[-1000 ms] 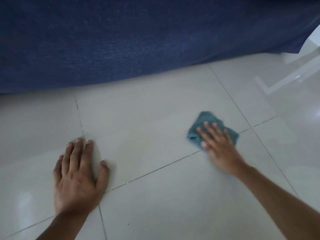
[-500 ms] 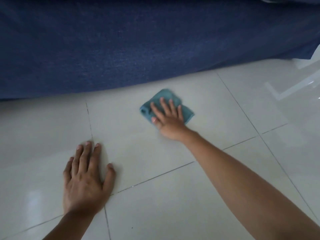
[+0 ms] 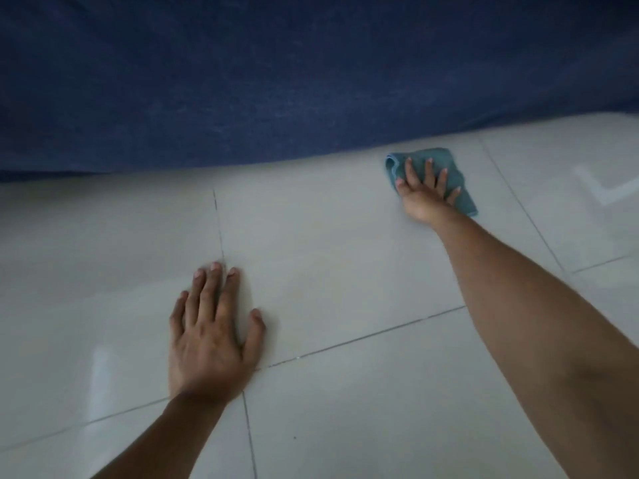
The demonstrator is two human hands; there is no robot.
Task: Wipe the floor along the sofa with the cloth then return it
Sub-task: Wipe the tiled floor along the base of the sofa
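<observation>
A small teal cloth [image 3: 465, 197] lies folded on the pale tiled floor [image 3: 345, 257], right at the foot of the dark blue sofa [image 3: 311, 74]. My right hand [image 3: 427, 193] presses flat on the cloth with fingers spread, arm stretched far forward. My left hand [image 3: 212, 335] rests palm down on the floor nearer to me, fingers together, holding nothing. The sofa's fabric front fills the whole upper half of the view.
Glossy white tiles with thin grout lines [image 3: 363, 337] run across the floor. A bright reflection [image 3: 605, 191] shows on the tile at the far right.
My right hand slid the cloth from the open floor up to the sofa's edge, then rightward along it. My left hand stayed planted on the floor.
</observation>
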